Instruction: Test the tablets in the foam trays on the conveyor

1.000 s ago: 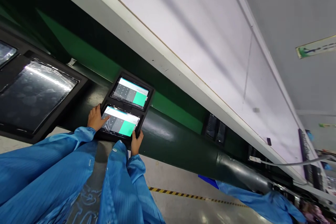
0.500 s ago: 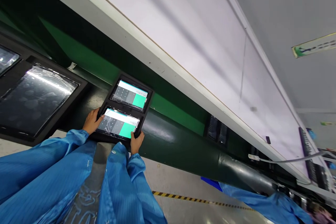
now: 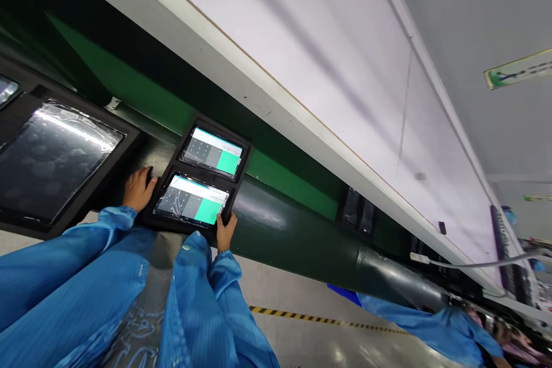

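A black tray [image 3: 241, 184] holds two tablets, an upper tablet [image 3: 210, 152] and a lower tablet [image 3: 192, 200]. Both are lit and show a calculator keypad with a green block. My right hand [image 3: 225, 231] grips the tray's lower right edge, thumb on top and fingers partly hidden. Just left of the tray is my left hand [image 3: 138, 190], holding nothing, its fingers apart above the dark belt. Further left lies a larger black tray [image 3: 133, 132] with a big dark-screened tablet [image 3: 60, 161] under wrinkled film.
A long white shelf [image 3: 267, 86] runs diagonally over the dark green belt [image 3: 293, 230]. Further along the belt stand more dark devices [image 3: 357, 210]. A cable [image 3: 474, 264] hangs at the right, above a co-worker's blue sleeve [image 3: 426, 328]. Yellow-black tape [image 3: 319, 320] marks the floor.
My left hand has let go of the tray's left edge and moved left. My right hand stays on the tray. The view has shifted slightly.
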The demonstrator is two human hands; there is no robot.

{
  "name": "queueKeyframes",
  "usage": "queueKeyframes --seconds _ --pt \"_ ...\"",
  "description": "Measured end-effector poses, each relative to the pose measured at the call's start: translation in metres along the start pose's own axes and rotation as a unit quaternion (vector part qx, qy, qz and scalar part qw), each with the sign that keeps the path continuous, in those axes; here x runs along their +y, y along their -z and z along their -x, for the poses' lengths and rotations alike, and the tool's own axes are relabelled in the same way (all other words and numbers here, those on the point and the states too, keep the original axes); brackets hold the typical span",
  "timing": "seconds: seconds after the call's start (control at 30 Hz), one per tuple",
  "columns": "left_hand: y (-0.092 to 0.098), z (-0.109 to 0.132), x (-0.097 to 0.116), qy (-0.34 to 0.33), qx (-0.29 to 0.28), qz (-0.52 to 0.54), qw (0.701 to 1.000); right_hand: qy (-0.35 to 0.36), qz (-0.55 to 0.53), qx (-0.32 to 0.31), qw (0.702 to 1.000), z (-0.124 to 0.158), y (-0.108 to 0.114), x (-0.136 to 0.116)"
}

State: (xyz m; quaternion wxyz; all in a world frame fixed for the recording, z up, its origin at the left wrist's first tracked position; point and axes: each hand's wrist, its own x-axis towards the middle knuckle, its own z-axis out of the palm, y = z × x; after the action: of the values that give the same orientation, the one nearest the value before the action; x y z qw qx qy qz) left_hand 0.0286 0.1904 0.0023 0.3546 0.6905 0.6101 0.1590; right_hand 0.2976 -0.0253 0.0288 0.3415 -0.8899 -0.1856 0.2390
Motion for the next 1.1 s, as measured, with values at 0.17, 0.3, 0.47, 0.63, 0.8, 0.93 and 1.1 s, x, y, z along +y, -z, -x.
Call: queueKeyframes --seconds 0.17,0.3,0.47,0.63,0.8,0.93,1.1 --pt "0.015 -0.008 -0.020 -0.039 -0.001 -0.019 0.999 0.011 0.012 -0.005 1.000 0.003 0.004 -0.002" --pt "0.018 -0.005 -0.025 -0.071 -0.017 -0.032 0.997 0.029 0.043 -0.003 0.999 0.005 0.007 -0.008" --pt "0.014 -0.002 -0.022 -0.070 -0.015 -0.046 0.996 0.095 0.102 0.005 0.990 -0.009 0.006 -0.046" --pt "0.009 -0.001 -0.023 -0.058 -0.010 -0.054 0.997 0.201 0.157 -0.055 0.965 -0.061 -0.017 -0.118" --pt "0.006 -0.003 -0.026 -0.053 -0.013 -0.060 0.997 0.241 0.203 -0.108 0.943 -0.113 -0.050 -0.174" --pt "0.004 -0.004 -0.026 -0.049 -0.014 -0.056 0.997 0.228 0.223 -0.114 0.941 -0.127 -0.064 -0.186" --pt "0.004 -0.001 -0.023 -0.046 -0.015 -0.052 0.997 0.165 0.201 -0.028 0.965 -0.123 -0.053 -0.166"
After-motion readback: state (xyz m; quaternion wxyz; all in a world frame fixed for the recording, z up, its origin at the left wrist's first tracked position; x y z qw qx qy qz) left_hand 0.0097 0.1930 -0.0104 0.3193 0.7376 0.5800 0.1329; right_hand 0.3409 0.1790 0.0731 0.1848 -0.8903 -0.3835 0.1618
